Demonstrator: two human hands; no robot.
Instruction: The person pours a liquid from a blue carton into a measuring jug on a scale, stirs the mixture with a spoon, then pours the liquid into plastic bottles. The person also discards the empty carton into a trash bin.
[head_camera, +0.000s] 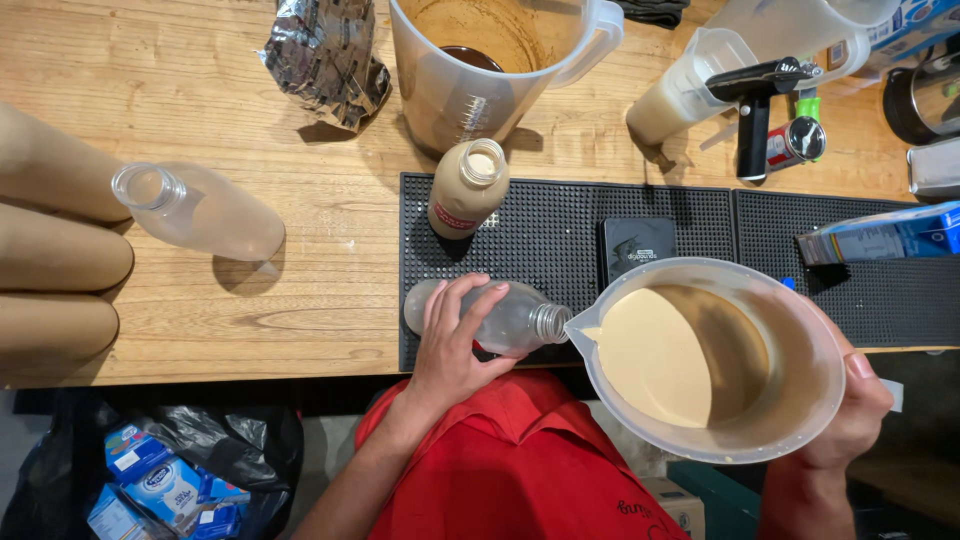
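wooden counter, black mats; left fingers grasp empty bottle, right grip jug

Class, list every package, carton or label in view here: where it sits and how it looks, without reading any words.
Blue rectangular carton: lying on the black mat, right.
Blue-and-white cartons: in a black bag, bottom left.
Crumpled silver foil pouch: top of the wooden counter.
Red-and-white label: band around the filled plastic bottle.
Small black card: flat on the mat.
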